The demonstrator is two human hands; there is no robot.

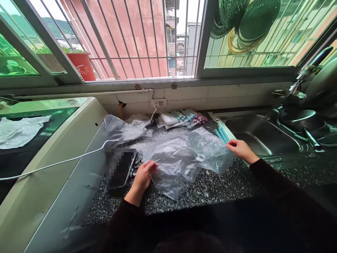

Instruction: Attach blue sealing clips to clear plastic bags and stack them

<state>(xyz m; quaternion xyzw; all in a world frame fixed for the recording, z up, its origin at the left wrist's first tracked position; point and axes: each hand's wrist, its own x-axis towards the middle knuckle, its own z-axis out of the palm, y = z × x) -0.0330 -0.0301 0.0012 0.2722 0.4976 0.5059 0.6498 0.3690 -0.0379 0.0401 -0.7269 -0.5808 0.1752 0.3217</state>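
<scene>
A large, crumpled clear plastic bag (179,158) is spread over the speckled countertop between my hands. My left hand (143,175) pinches its left edge, fingers closed on the film. At the far right end, my right hand (242,150) grips the bag's other edge between thumb and fingers. Just behind my right hand lie several thin teal sticks (222,133), partly covered by the bag. Left of my left hand, a dark phone-like device (122,168) rests on the counter, its screen blurred out.
Small packets with teal and pink strips (181,117) lie by the wall. More clear plastic (123,128) is heaped behind the device. A white cable (86,154) runs from the wall socket (158,103) leftward over a pale appliance (76,140). The steel sink (252,131) is at right.
</scene>
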